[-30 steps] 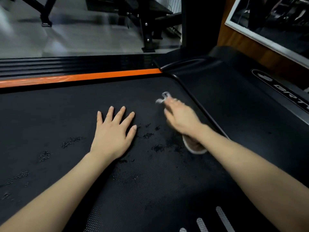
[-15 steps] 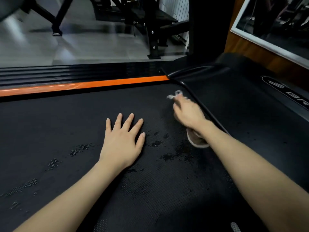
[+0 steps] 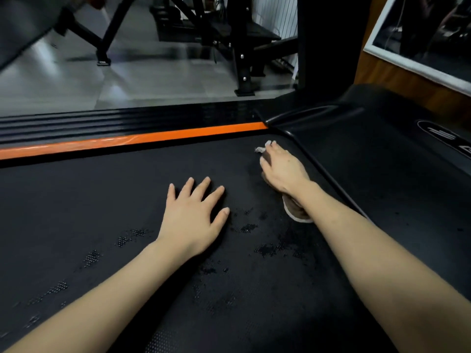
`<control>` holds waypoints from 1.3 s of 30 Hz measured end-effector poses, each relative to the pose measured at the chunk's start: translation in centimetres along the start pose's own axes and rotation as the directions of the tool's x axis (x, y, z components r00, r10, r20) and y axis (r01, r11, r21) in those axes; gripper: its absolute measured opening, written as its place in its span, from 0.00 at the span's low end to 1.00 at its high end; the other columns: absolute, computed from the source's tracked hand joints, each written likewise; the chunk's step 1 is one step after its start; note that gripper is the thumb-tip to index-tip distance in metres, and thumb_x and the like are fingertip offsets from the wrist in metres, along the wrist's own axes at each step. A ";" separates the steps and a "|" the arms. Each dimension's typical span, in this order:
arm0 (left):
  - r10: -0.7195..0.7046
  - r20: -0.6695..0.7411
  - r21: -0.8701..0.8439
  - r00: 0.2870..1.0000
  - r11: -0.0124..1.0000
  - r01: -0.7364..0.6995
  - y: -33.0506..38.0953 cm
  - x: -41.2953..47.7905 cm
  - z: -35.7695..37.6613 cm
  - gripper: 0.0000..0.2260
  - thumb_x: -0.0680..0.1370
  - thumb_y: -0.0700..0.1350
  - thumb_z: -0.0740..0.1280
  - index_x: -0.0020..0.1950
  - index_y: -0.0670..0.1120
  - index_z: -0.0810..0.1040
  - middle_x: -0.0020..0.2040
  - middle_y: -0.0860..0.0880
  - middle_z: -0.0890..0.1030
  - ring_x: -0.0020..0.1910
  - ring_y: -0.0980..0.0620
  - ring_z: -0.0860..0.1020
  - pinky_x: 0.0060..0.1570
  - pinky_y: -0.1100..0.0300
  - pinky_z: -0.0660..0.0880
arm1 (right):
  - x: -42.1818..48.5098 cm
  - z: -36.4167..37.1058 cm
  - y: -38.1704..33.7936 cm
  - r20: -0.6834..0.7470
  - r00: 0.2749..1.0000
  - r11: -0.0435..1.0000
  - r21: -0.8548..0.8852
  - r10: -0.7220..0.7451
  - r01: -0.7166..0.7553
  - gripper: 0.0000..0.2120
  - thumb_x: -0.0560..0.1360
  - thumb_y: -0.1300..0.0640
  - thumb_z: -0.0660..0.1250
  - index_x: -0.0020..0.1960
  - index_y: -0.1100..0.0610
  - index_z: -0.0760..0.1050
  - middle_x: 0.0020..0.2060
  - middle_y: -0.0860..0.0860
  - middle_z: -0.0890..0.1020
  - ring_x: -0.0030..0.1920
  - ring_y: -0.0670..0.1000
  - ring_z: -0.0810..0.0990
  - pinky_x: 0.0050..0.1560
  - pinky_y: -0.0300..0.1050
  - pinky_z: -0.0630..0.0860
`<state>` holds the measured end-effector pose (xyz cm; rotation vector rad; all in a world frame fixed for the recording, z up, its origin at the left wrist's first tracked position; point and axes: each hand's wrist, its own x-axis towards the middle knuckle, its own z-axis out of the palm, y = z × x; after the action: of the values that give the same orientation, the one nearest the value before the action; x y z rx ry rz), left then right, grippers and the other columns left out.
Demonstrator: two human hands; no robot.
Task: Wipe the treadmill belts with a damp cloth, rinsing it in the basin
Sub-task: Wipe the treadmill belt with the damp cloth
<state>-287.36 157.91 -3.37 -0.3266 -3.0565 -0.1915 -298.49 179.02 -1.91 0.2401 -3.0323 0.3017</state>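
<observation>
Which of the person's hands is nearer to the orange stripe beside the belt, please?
Right. The right hand, holding the cloth, lies just short of the orange stripe, near its end; the left hand rests flat on the belt, farther back from it.

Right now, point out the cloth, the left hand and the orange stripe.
cloth (image 3: 293, 212), head view, uncovered near end.
left hand (image 3: 190, 217), head view, back of the hand.
orange stripe (image 3: 153, 137), head view, middle of its length.
</observation>
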 end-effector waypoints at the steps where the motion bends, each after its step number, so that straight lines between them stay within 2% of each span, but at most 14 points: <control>1: 0.005 -0.014 0.033 1.000 0.999 -0.004 -0.7 0.6 -0.4 0.39 0.68 0.66 0.30 0.76 0.59 0.55 0.78 0.50 0.54 0.77 0.44 0.50 0.73 0.43 0.43 | 0.4 0.3 0.2 0.011 1.000 1.000 -0.029 -0.001 0.001 0.28 0.81 0.48 0.53 0.75 0.61 0.54 0.75 0.59 0.58 0.74 0.54 0.57 0.73 0.48 0.52; 6: -0.036 0.000 0.056 0.999 0.998 0.036 -3.9 2.1 0.4 0.37 0.68 0.68 0.30 0.75 0.64 0.50 0.78 0.51 0.52 0.77 0.44 0.47 0.73 0.40 0.41 | -1.1 -1.1 1.0 0.161 0.976 0.988 -0.013 -0.147 0.151 0.41 0.74 0.38 0.61 0.77 0.58 0.49 0.76 0.54 0.51 0.76 0.53 0.49 0.74 0.53 0.45; 9: -0.022 -0.027 0.018 0.999 1.000 0.022 -4.0 2.1 1.0 0.36 0.69 0.68 0.31 0.75 0.64 0.52 0.78 0.50 0.54 0.77 0.43 0.48 0.72 0.39 0.42 | -3.6 -1.8 2.6 0.276 0.917 0.956 0.020 -0.287 0.294 0.40 0.72 0.36 0.61 0.77 0.52 0.51 0.76 0.50 0.48 0.76 0.49 0.44 0.75 0.51 0.42; 11: -0.020 -0.041 0.017 0.999 1.000 0.020 -4.0 2.1 1.1 0.36 0.69 0.68 0.31 0.76 0.64 0.51 0.78 0.50 0.54 0.77 0.43 0.48 0.72 0.39 0.42 | -4.1 -1.8 3.5 0.231 0.909 0.938 0.095 -0.347 0.334 0.36 0.73 0.38 0.60 0.75 0.51 0.56 0.76 0.49 0.53 0.76 0.47 0.48 0.75 0.45 0.44; 13: -0.027 -0.041 0.028 0.999 0.999 0.029 -4.1 2.1 1.2 0.36 0.68 0.68 0.30 0.76 0.64 0.50 0.78 0.50 0.53 0.77 0.43 0.47 0.72 0.39 0.42 | -2.5 -1.2 3.8 0.100 0.948 0.951 0.108 -0.301 0.291 0.29 0.77 0.45 0.61 0.74 0.55 0.60 0.74 0.52 0.61 0.74 0.49 0.58 0.73 0.41 0.51; 15: -0.033 -0.041 0.035 0.999 0.999 0.035 -3.9 2.1 1.3 0.36 0.68 0.67 0.30 0.76 0.64 0.49 0.78 0.51 0.52 0.77 0.43 0.47 0.72 0.39 0.42 | 0.8 -0.6 3.2 -0.005 0.990 0.987 0.073 -0.143 0.143 0.26 0.79 0.48 0.59 0.73 0.59 0.62 0.70 0.58 0.68 0.69 0.57 0.67 0.66 0.45 0.61; 19: -0.039 -0.042 0.046 0.998 0.998 0.041 -3.8 2.3 1.3 0.36 0.68 0.67 0.30 0.76 0.64 0.50 0.78 0.51 0.53 0.77 0.43 0.48 0.72 0.38 0.44 | 5.5 0.8 0.2 -0.032 0.991 0.991 0.006 0.131 -0.131 0.23 0.80 0.47 0.54 0.66 0.64 0.67 0.65 0.64 0.70 0.65 0.63 0.69 0.63 0.55 0.67; 22: -0.039 -0.044 0.050 0.998 0.998 0.041 -3.8 2.3 1.3 0.36 0.68 0.67 0.29 0.76 0.64 0.50 0.78 0.51 0.53 0.77 0.44 0.48 0.72 0.39 0.44 | 4.0 1.8 -3.4 -0.048 0.998 0.999 -0.004 -0.032 0.032 0.21 0.80 0.48 0.54 0.61 0.64 0.69 0.63 0.64 0.70 0.64 0.62 0.68 0.62 0.56 0.66; 24: -0.038 -0.044 0.038 0.998 0.998 0.040 -3.7 2.2 1.2 0.36 0.68 0.67 0.30 0.76 0.64 0.50 0.78 0.51 0.53 0.77 0.44 0.47 0.72 0.39 0.43 | 2.3 2.1 -5.2 -0.010 0.983 0.982 0.029 -0.185 0.185 0.24 0.81 0.48 0.52 0.67 0.64 0.66 0.68 0.62 0.67 0.70 0.59 0.63 0.67 0.53 0.61; 26: -0.038 -0.051 0.011 0.998 0.999 0.039 -3.8 2.0 1.1 0.36 0.68 0.68 0.30 0.75 0.65 0.50 0.78 0.51 0.53 0.77 0.44 0.47 0.72 0.40 0.42 | 2.4 1.9 -4.9 0.014 0.973 0.971 0.072 -0.231 0.230 0.25 0.81 0.47 0.52 0.71 0.62 0.62 0.72 0.59 0.63 0.73 0.57 0.59 0.70 0.50 0.57; 28: -0.042 -0.048 0.001 0.998 0.999 0.042 -4.0 1.8 1.0 0.36 0.68 0.68 0.30 0.75 0.65 0.50 0.78 0.52 0.53 0.77 0.45 0.47 0.72 0.41 0.41 | 4.0 1.9 -3.2 -0.014 0.985 0.984 0.054 -0.169 0.170 0.21 0.81 0.49 0.54 0.67 0.61 0.67 0.69 0.60 0.67 0.70 0.58 0.64 0.66 0.49 0.62; 31: -0.054 -0.035 0.025 0.998 0.998 0.055 -3.8 1.9 1.2 0.36 0.68 0.68 0.29 0.75 0.65 0.48 0.78 0.52 0.52 0.77 0.45 0.46 0.73 0.40 0.41 | 7.0 2.2 -1.6 -0.086 0.984 0.986 -0.053 0.154 -0.159 0.21 0.80 0.48 0.51 0.63 0.61 0.70 0.63 0.63 0.71 0.66 0.61 0.66 0.64 0.57 0.64; 33: -0.056 -0.027 0.044 0.998 0.997 0.057 -3.6 2.2 1.2 0.36 0.68 0.67 0.29 0.76 0.64 0.48 0.78 0.52 0.52 0.77 0.44 0.46 0.73 0.39 0.42 | 7.7 2.8 -3.4 -0.083 0.962 0.960 -0.079 0.261 -0.267 0.24 0.80 0.47 0.49 0.64 0.63 0.71 0.63 0.66 0.71 0.66 0.63 0.66 0.65 0.58 0.65; 39: -0.042 -0.040 0.008 0.998 0.999 0.042 -4.1 2.1 1.3 0.35 0.69 0.68 0.31 0.75 0.65 0.50 0.78 0.52 0.53 0.77 0.45 0.47 0.73 0.40 0.42 | 5.6 4.0 -8.9 -0.078 0.983 0.986 -0.030 -0.168 0.166 0.22 0.80 0.50 0.53 0.66 0.62 0.69 0.62 0.61 0.74 0.63 0.61 0.71 0.62 0.54 0.68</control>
<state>-290.36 154.57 -4.98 -0.2554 -3.0260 -0.1847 -302.84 168.75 -3.59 0.4656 -2.9112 0.2567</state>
